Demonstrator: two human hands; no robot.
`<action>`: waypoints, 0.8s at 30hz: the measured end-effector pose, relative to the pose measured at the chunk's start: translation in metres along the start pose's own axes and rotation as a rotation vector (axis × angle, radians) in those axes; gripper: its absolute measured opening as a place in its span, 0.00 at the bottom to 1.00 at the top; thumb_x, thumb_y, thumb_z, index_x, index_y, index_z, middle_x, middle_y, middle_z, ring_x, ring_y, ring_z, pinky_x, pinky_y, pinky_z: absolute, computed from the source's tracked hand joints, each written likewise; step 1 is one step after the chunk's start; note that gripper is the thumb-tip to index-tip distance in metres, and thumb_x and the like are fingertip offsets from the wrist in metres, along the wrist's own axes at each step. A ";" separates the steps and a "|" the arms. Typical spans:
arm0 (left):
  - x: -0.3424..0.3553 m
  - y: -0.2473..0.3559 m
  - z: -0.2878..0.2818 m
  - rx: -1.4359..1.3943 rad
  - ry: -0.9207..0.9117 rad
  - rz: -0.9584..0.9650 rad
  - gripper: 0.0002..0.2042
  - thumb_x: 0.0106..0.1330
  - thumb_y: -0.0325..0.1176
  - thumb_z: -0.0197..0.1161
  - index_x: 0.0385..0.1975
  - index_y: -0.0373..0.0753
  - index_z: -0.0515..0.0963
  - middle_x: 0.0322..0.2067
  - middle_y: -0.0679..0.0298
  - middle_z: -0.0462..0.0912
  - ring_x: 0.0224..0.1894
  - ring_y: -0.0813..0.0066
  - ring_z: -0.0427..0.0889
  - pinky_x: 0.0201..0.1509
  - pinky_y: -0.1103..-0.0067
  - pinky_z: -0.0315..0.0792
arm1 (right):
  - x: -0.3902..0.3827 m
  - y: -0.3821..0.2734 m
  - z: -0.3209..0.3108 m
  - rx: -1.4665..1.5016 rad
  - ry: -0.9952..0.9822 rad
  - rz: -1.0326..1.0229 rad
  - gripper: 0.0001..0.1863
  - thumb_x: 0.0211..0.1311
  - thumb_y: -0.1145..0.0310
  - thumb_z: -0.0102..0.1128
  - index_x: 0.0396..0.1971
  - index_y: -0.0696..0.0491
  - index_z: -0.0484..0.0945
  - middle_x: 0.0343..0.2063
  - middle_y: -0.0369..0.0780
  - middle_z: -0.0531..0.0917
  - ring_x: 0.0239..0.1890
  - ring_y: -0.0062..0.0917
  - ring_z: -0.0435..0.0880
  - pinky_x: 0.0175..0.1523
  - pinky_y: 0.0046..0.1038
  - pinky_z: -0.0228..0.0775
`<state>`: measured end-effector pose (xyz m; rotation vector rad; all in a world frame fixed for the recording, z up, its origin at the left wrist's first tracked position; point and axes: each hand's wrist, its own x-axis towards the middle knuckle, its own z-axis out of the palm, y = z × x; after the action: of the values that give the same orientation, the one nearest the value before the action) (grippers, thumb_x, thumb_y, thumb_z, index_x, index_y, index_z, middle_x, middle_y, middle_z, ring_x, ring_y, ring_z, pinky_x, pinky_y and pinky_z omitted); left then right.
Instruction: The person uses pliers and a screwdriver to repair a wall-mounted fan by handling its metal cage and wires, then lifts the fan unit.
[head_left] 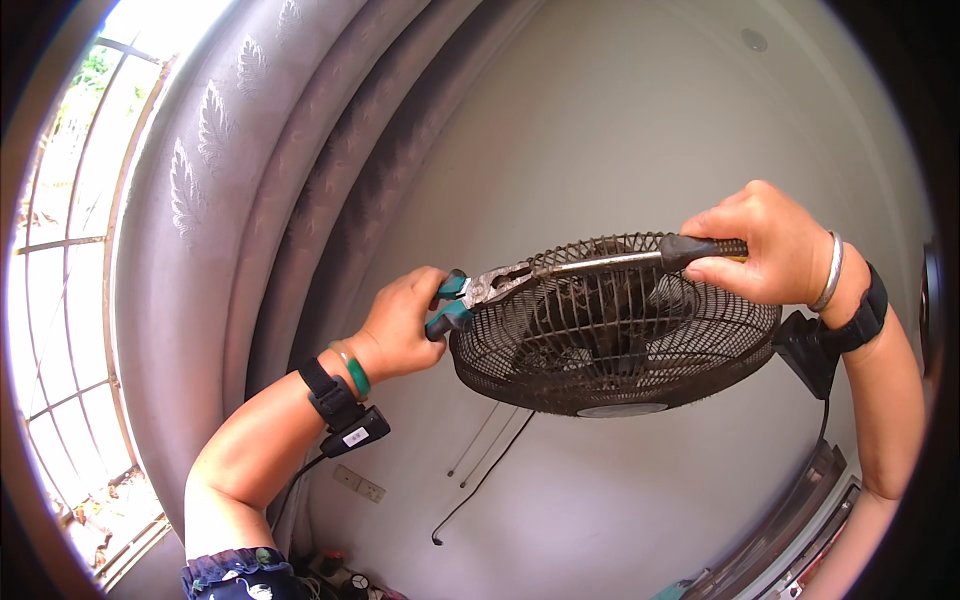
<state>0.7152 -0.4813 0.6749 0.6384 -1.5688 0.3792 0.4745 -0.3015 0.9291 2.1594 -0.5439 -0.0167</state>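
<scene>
A dusty dark wall fan (620, 345) with a round wire cage hangs at the middle, a grey oval badge at its lower front. My left hand (395, 320) is closed round the teal-and-black handles of a pair of pliers (490, 288). The pliers' worn metal jaws are at the cage's left edge; whether they grip a wire is unclear. In my right hand (755, 240) is a screwdriver (605, 263), held by its dark handle. Its shaft lies nearly level across the cage's upper edge, with the tip close to the pliers' jaws.
Grey curtains (240, 200) hang on the left beside a barred window (75, 250). Below the fan, two thin pull cords and a black cable (480, 480) dangle against the wall, near a wall socket (359, 483). Dark-edged furniture (775, 530) stands at lower right. Black devices are strapped to both wrists.
</scene>
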 end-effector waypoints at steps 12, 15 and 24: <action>0.001 -0.001 0.002 -0.050 0.030 -0.016 0.26 0.38 0.24 0.60 0.44 0.36 0.69 0.35 0.53 0.74 0.36 0.54 0.75 0.41 0.69 0.72 | 0.002 0.003 0.001 -0.180 0.132 -0.224 0.11 0.46 0.67 0.69 0.30 0.54 0.81 0.18 0.42 0.80 0.20 0.38 0.78 0.27 0.33 0.70; -0.001 -0.002 0.004 -0.021 0.015 -0.007 0.25 0.38 0.24 0.60 0.43 0.36 0.69 0.34 0.53 0.74 0.35 0.54 0.75 0.40 0.69 0.72 | 0.001 0.003 0.004 -0.250 0.145 -0.276 0.08 0.47 0.69 0.66 0.29 0.52 0.80 0.18 0.40 0.79 0.19 0.36 0.77 0.25 0.32 0.69; 0.001 0.002 0.002 -0.008 0.023 0.017 0.22 0.41 0.23 0.61 0.42 0.35 0.70 0.34 0.54 0.76 0.36 0.55 0.78 0.39 0.66 0.72 | -0.001 0.013 0.009 -0.362 0.225 -0.361 0.14 0.42 0.67 0.72 0.30 0.52 0.80 0.15 0.37 0.74 0.15 0.33 0.73 0.20 0.30 0.62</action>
<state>0.7127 -0.4808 0.6761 0.6128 -1.5539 0.3911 0.4667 -0.3144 0.9336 1.8458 -0.0128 -0.0643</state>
